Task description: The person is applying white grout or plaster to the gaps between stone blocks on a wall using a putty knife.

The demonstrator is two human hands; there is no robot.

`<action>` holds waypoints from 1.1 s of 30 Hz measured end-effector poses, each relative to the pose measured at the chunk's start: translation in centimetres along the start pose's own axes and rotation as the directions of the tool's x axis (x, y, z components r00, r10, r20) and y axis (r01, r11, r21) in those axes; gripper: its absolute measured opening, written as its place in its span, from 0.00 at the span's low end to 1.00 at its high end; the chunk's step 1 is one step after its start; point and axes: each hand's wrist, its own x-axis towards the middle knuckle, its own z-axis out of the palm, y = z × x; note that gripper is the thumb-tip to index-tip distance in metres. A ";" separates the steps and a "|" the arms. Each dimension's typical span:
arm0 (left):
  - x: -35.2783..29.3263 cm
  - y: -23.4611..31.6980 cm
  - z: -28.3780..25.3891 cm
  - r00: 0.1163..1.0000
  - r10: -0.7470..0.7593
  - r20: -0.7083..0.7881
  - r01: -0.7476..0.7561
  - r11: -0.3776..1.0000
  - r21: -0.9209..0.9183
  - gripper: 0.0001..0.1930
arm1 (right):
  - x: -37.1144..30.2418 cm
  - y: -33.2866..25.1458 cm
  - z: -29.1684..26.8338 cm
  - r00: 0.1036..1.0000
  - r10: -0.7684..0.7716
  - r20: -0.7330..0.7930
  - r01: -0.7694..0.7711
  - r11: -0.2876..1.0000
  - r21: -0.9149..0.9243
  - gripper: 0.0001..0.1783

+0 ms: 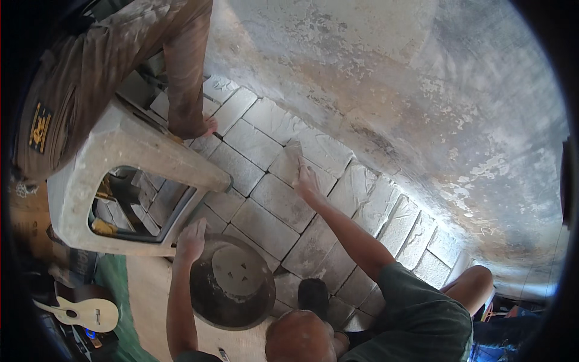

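Fingers of the right hand (307,181) are closed around the near end of a flat, pale scraper (294,150), whose thin blade projects beyond them, away from the person; the handle is mostly hidden by the hand. Blade and fingertips are over the pale paving blocks (259,143), just short of the row that runs along the stained wall (422,127), though whether the blade presses on the surface I cannot tell. That arm is stretched out from a dark green sleeve (422,308). Back nearer the body, the left hand (190,241) is at the upper-left rim of a round, dark basin (208,306), well apart from the scraper; how far its fingers are curled, and whether they hold the rim, is unclear. Grey material (235,271) lies inside the basin (a few small dark marks show on it). Just beyond the left hand is a grey plastic stool (72,208), with another person's brown trouser leg (184,84) and bare foot (210,125) farther off.
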 end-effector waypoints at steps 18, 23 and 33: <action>0.5 0.7 -0.1 0.996 -0.012 0.094 0.012 1.000 -0.003 0.15 | 14.9 -5.4 8.8 0.922 0.373 0.105 -0.380 0.822 0.424 0.25; -1.0 -0.5 1.1 0.987 -0.027 0.159 0.032 0.999 -0.029 0.21 | 18.2 -5.9 8.9 0.870 0.453 0.193 -0.486 0.727 0.485 0.26; -1.4 -0.4 1.3 0.985 -0.038 0.166 0.044 0.999 -0.029 0.23 | 21.2 -5.0 14.0 0.876 0.396 0.275 -0.448 0.455 0.770 0.27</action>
